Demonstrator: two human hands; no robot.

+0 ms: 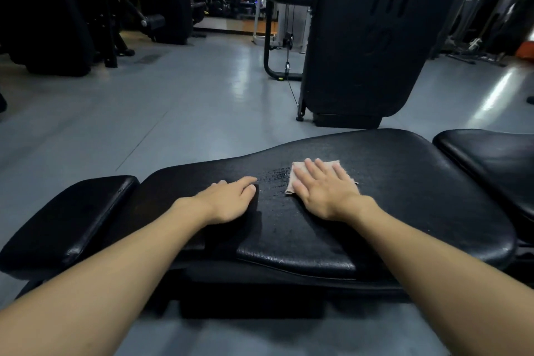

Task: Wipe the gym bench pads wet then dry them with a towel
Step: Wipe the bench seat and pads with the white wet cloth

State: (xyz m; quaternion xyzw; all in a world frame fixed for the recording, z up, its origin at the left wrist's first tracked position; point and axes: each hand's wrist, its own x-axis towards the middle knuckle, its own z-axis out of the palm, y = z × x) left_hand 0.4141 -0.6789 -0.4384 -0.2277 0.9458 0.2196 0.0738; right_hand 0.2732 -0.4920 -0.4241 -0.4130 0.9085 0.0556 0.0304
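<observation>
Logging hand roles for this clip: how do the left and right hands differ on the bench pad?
The right hand lies flat, fingers spread, pressing a beige cloth onto the bench pad; the left hand shows no such cloth under it. The left hand's fingers are bent and closer together, the right hand's straight. Both rest palm down on the same black pad.

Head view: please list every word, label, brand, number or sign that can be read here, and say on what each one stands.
Dark machine cover: large raised letters run down it, seemingly "E" and "S"; the whole word is too dim and cut off to read.
Bench pads: no text.
Cloth: no text.
Machines further back: any labels are too small and dark to read.
</observation>
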